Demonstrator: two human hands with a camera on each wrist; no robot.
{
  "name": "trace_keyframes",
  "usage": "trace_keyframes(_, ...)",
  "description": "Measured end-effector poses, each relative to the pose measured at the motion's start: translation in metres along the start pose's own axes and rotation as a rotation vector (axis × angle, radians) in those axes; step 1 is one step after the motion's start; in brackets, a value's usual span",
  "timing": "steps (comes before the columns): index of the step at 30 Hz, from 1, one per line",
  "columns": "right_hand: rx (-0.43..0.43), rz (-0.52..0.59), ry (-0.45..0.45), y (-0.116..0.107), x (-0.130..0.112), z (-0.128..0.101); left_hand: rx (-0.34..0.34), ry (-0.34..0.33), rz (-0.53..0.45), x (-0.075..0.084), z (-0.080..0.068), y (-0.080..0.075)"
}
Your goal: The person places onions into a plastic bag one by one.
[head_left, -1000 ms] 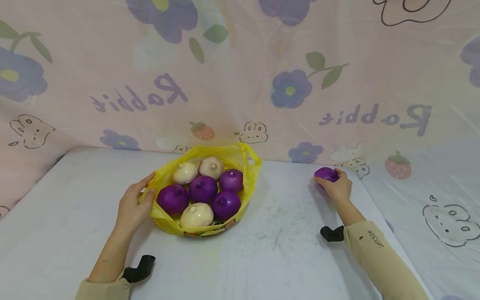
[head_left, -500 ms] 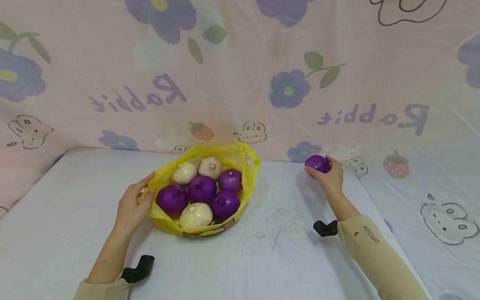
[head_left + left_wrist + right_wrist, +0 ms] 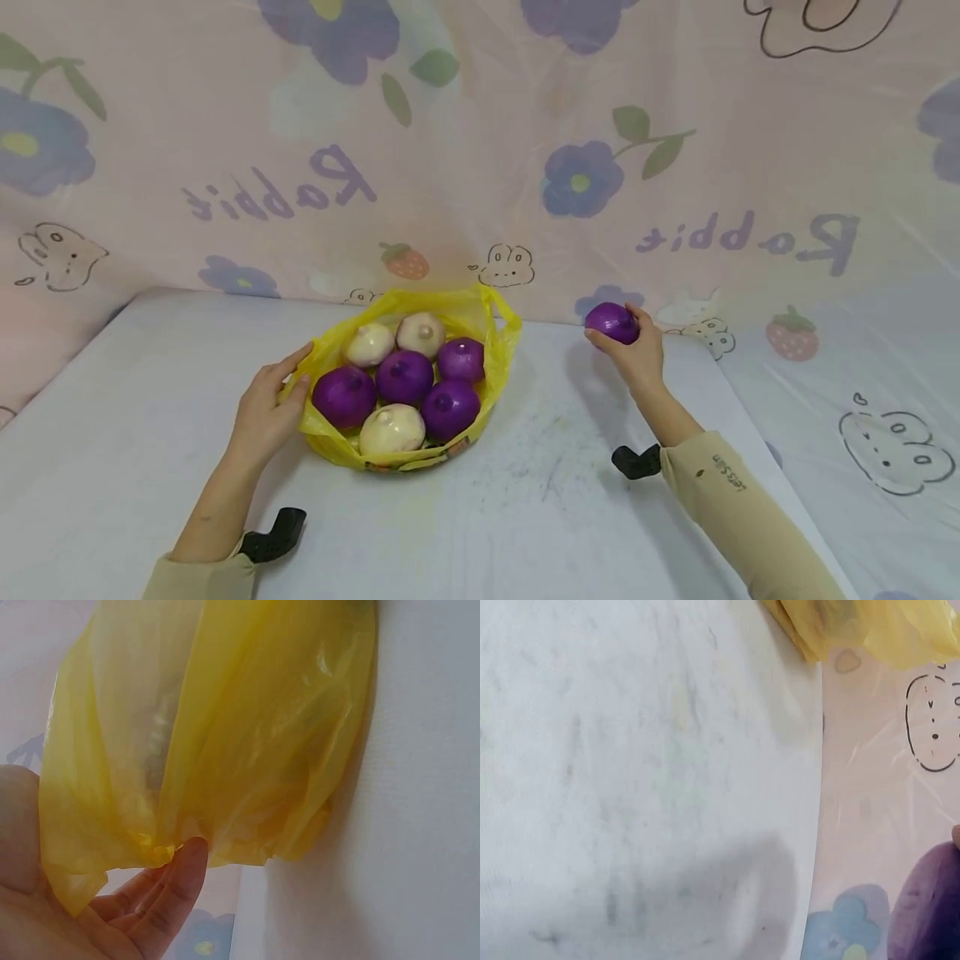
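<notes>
Right hand (image 3: 637, 354) is up off the bench (image 3: 555, 500) at the far right, fingers curled around a purple onion (image 3: 612, 322), gripping it from below and behind. It sits near the back edge, well apart from the bag. Over on the left, the left hand (image 3: 266, 412) is at the yellow bag (image 3: 491, 333); from the wrist view the fingers (image 3: 176, 881) are bunched together, pinching a fold of the plastic against the palm. Inside the open bag (image 3: 225, 735) lie four purple onions (image 3: 405, 377) and three white ones (image 3: 392, 429), packed touching each other. A floral sheet (image 3: 480, 150) hangs behind the bench.
</notes>
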State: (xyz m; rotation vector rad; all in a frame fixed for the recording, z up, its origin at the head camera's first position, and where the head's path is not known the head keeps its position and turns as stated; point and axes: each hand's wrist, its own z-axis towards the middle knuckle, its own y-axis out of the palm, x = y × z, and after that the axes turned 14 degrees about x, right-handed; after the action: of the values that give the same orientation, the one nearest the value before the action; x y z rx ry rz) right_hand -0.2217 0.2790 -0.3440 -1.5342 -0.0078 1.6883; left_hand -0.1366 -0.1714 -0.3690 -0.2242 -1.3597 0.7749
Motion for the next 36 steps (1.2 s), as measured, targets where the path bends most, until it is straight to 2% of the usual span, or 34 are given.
trace_keyframes(4,-0.027,0.052,-0.036,0.006,-0.008,-0.006,-0.002,-0.019,0.0,-0.001,-0.001,-0.001)
trace_keyframes(11,-0.078,0.176,-0.086,0.013,-0.026,-0.016,0.029,0.014,0.0,0.0,0.001,0.001)
trace_keyframes(17,-0.108,0.264,-0.144,0.014,-0.044,-0.019,0.018,0.006,0.0,0.003,0.001,0.001)
trace_keyframes(23,-0.163,0.306,-0.163,0.021,-0.063,-0.029,0.022,0.001,0.007,0.004,0.001,0.001)
trace_keyframes(36,-0.287,0.376,-0.271,0.039,-0.095,-0.049,0.011,-0.008,0.01,0.003,0.0,0.002)
